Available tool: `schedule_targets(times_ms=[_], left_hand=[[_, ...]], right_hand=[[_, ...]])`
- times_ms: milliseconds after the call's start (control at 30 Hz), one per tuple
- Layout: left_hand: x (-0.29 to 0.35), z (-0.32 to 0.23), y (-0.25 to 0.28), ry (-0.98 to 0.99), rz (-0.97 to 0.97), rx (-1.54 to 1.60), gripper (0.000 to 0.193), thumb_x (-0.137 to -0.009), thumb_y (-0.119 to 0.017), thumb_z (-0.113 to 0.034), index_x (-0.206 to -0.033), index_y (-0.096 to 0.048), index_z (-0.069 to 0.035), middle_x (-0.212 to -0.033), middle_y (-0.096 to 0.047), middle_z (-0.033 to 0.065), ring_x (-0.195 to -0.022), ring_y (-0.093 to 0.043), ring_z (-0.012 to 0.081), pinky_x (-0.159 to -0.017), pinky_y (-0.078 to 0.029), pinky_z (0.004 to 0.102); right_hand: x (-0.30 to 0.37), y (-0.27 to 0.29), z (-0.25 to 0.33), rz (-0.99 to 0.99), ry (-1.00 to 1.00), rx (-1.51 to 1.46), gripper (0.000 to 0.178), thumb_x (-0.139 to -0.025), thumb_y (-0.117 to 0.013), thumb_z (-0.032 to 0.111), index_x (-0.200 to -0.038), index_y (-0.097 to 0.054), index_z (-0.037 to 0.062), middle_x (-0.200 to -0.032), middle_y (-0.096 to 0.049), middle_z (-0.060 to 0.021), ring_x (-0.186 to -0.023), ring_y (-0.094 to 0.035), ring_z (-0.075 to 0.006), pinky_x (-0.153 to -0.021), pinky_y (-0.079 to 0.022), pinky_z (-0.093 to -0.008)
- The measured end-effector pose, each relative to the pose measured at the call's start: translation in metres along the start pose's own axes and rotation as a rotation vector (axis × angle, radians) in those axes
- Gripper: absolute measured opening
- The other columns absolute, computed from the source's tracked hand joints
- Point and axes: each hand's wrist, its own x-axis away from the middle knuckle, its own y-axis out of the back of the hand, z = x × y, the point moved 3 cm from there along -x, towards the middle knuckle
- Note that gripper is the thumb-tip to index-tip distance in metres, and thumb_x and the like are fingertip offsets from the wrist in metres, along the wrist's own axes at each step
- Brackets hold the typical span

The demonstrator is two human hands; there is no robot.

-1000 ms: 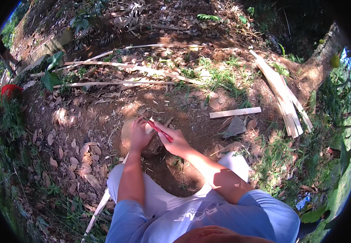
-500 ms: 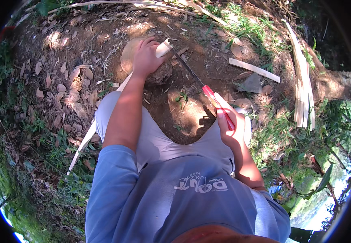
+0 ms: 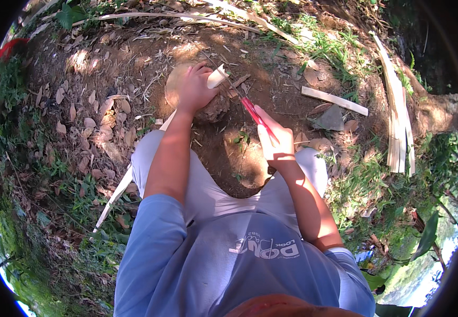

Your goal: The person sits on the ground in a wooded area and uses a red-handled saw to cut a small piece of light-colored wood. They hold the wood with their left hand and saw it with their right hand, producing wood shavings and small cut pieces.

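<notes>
My left hand [image 3: 193,87] grips the end of a long pale bamboo strip [image 3: 216,77] and holds it on a round wooden block [image 3: 173,82] set in the dirt. The strip's other end runs back under my left arm to the ground [image 3: 113,195]. My right hand [image 3: 274,140] is closed on the red handle of a knife [image 3: 251,111]. Its thin blade points up and left toward the strip end, and the tip lies close to my left hand. I am crouched over bare brown soil.
A bundle of split bamboo strips [image 3: 396,119] lies at the right, with a single short strip [image 3: 335,100] nearer me. Long thin canes [image 3: 186,15] cross the top. Dry leaves, grass patches and a flat stone [image 3: 330,119] surround the spot.
The view has shifted. My right hand with the knife rose from low by my knee back toward the block. My left hand kept hold of the strip on the block.
</notes>
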Motion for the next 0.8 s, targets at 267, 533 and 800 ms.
schedule_targets(times_ms=[267, 533, 800], left_hand=[[0.005, -0.005, 0.001, 0.02, 0.004, 0.01, 0.044, -0.078, -0.087, -0.03, -0.116, -0.08, -0.009, -0.128, -0.074, 0.0056, -0.145, -0.054, 0.0289, -0.127, -0.035, 0.0547], [0.002, -0.009, 0.01, 0.01, -0.018, 0.07, 0.044, -0.081, -0.086, -0.034, -0.113, -0.079, -0.005, -0.127, -0.073, 0.0064, -0.145, -0.053, 0.0283, -0.129, -0.033, 0.0526], [0.008, 0.006, 0.002, -0.003, -0.004, 0.043, 0.044, -0.078, -0.087, -0.033, -0.114, -0.078, -0.008, -0.127, -0.072, 0.005, -0.145, -0.053, 0.0283, -0.128, -0.033, 0.0552]], right_hand=[[0.1, 0.098, 0.059, 0.167, -0.083, 0.118, 0.048, -0.099, -0.067, 0.001, -0.146, -0.064, -0.004, -0.091, -0.077, -0.0123, -0.067, -0.068, -0.0155, -0.07, -0.056, -0.0287], [-0.068, -0.036, 0.018, 0.106, 0.029, -0.014, 0.047, -0.104, -0.065, 0.009, -0.15, -0.064, 0.0104, -0.083, -0.071, -0.0171, -0.065, -0.062, -0.0123, -0.066, -0.05, -0.0268], [0.017, 0.01, 0.0, 0.081, 0.042, 0.112, 0.049, -0.102, -0.068, 0.009, -0.151, -0.065, 0.0128, -0.128, -0.077, -0.021, -0.088, -0.078, -0.0173, -0.082, -0.059, -0.0307]])
